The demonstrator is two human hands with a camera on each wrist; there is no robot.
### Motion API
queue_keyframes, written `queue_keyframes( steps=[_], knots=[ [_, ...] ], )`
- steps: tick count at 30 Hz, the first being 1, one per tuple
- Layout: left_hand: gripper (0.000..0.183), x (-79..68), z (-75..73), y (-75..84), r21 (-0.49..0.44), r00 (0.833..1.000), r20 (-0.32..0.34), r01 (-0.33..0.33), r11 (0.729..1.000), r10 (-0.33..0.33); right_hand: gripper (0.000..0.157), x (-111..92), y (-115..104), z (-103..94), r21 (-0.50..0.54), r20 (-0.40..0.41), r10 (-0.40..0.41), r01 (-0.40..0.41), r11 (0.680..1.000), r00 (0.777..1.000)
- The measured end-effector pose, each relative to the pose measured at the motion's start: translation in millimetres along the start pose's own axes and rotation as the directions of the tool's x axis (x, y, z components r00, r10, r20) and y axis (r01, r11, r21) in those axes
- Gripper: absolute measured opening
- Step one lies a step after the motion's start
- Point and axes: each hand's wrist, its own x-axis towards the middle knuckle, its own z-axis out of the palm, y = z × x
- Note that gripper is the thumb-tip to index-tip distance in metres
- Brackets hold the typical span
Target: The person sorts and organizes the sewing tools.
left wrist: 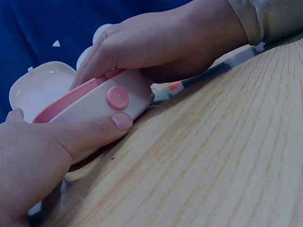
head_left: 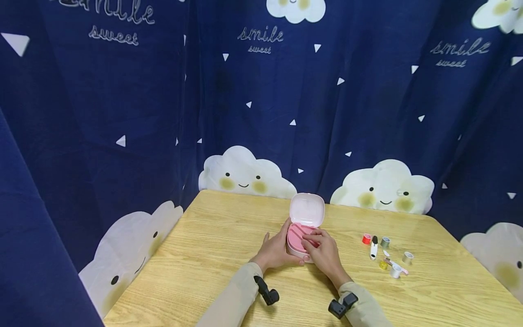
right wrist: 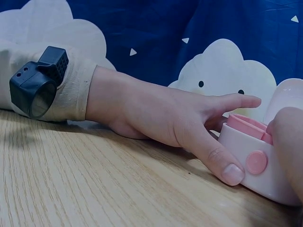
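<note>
A small white box (left wrist: 137, 90) with a round pink button (left wrist: 117, 98) on its front stands on the table, its lid (head_left: 307, 210) raised at the back. Inside sits a pink divided tray (head_left: 296, 233), whose edge shows above the box rim in the right wrist view. My left hand (head_left: 278, 251) grips the box from the left, thumb along the front beside the button. From the right, my right hand (head_left: 327, 255) reaches over the box, its bent fingers pinching the tray; the fingertips are partly hidden in both wrist views.
On the wooden table (head_left: 204, 254), to the right, lie several small thread spools, among them a red spool (head_left: 366, 238), a grey spool (head_left: 385, 242) and a white spool (head_left: 395, 271). Beside them is a white tool with a black end (head_left: 373, 249). A blue curtain (head_left: 261, 91) hangs behind.
</note>
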Motion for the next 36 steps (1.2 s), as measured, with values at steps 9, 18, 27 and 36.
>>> queue_keyframes(
  steps=[9,18,27,36],
  knots=[
    [0.138,-0.6,0.3,-0.5,0.010,1.000,0.006,0.015,1.000,-0.015,0.018,0.1,-1.1,-0.9,0.012,0.015,0.046,-0.046,0.999,0.999],
    [0.138,-2.1,-3.8,3.1,0.003,1.000,0.016,0.007,1.000,-0.007,0.018,0.3,-2.3,-0.6,0.019,0.004,0.051,-0.051,0.999,0.999],
    [0.137,-3.4,-4.8,4.6,-0.011,1.000,0.014,0.013,1.000,-0.013,0.018,0.6,-2.9,0.0,0.014,-0.003,0.041,-0.041,0.999,0.999],
    [0.137,-3.2,-4.1,3.4,-0.010,1.000,0.014,-0.005,1.000,0.005,0.018,0.1,-5.9,-1.2,-0.009,-0.017,0.011,-0.011,1.000,1.000]
  ],
)
